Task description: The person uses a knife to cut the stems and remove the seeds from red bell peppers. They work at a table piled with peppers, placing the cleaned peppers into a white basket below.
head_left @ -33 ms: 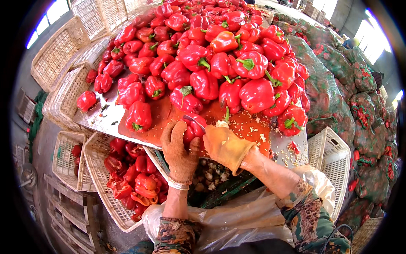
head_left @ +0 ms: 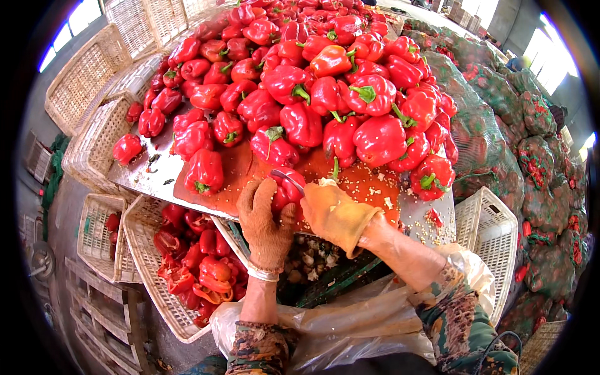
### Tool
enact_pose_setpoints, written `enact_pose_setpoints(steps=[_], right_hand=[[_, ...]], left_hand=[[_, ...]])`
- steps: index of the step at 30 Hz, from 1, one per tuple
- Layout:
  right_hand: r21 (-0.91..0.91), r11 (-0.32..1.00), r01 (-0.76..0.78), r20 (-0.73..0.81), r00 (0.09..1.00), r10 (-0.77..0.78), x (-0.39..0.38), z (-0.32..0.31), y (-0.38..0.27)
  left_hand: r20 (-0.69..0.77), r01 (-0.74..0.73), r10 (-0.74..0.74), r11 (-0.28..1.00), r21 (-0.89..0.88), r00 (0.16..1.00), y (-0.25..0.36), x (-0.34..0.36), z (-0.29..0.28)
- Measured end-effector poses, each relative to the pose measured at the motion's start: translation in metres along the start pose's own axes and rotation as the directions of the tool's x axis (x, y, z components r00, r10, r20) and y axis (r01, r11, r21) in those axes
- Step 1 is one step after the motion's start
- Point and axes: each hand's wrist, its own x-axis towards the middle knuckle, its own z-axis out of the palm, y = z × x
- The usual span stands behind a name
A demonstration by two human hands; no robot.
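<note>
My left hand [head_left: 265, 222], in a brown knit glove, is closed round a red pepper [head_left: 284, 187] at the front of an orange cutting board [head_left: 374, 184]. My right hand [head_left: 334, 219], in a worn yellow glove, is closed on a knife, mostly hidden, whose thin blade [head_left: 290, 180] lies across that pepper's top. A big heap of whole red peppers [head_left: 312, 81] covers the back of the metal table [head_left: 425, 222], with seeds and pale scraps scattered near my right hand. Below the front edge, a container holds pale cores [head_left: 309, 259].
A crate of cut peppers [head_left: 159, 275] stands low at left, near another crate [head_left: 94, 222] and a wooden pallet [head_left: 100, 312]. Woven crates [head_left: 87, 75] line the back left. At right are a white crate [head_left: 500, 244] and stacked mesh sacks of peppers [head_left: 544, 187]. Plastic sheeting [head_left: 337, 319] lies before me.
</note>
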Motion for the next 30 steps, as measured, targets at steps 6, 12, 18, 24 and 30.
enact_pose_setpoints(steps=[6, 12, 18, 24, 30], right_hand=[[-0.034, 0.999, -0.014, 0.145, 0.989, 0.018, -0.023, -0.012, 0.018], [0.108, 0.987, -0.121, 0.124, 0.987, 0.107, -0.019, -0.002, 0.009], [0.016, 0.993, -0.12, -0.075, 0.99, 0.121, -0.018, -0.001, 0.005], [0.283, 0.937, -0.204, -0.112, 0.963, 0.244, -0.028, 0.003, 0.011], [0.504, 0.79, -0.35, -0.357, 0.749, 0.559, -0.026, -0.022, 0.03]], left_hand=[[0.091, 0.101, -0.093, 0.991, -0.09, 0.991, -0.005, -0.014, 0.021], [0.123, 0.142, -0.136, 0.989, -0.038, 0.983, -0.007, -0.011, 0.02], [0.082, 0.153, -0.149, 0.987, -0.04, 0.985, -0.005, -0.012, 0.023], [0.061, 0.071, -0.069, 0.997, -0.032, 0.996, -0.004, -0.011, 0.022], [0.05, 0.053, -0.05, 0.996, -0.067, 0.998, -0.015, -0.011, 0.018]])
